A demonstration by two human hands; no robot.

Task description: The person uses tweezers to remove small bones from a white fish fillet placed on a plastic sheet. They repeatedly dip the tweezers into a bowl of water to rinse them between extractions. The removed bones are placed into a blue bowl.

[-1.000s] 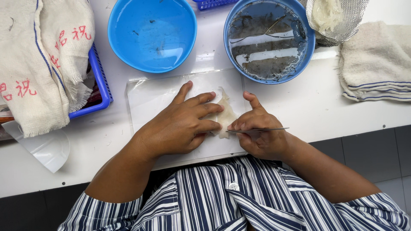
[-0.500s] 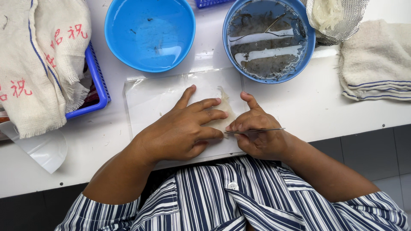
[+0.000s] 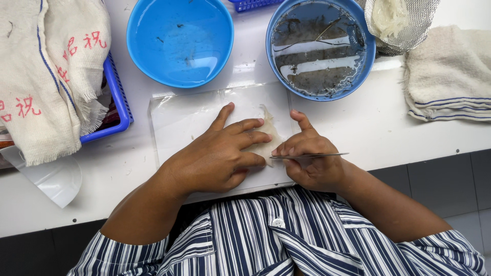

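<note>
Tweezers sit pinched in our right hand, fingers closed round them, tips touching the pale translucent piece; our left hand lies flat, fingers spread, pressing that piece onto the clear board on the white table; beyond the board stand a blue bowl and a second bowl of murky water; a folded towel lies at right.

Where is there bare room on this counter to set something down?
Bare counter lies between the right hand and the folded towel, and left of the clear board, below the blue basket. It is crowded around both blue bowls.
</note>
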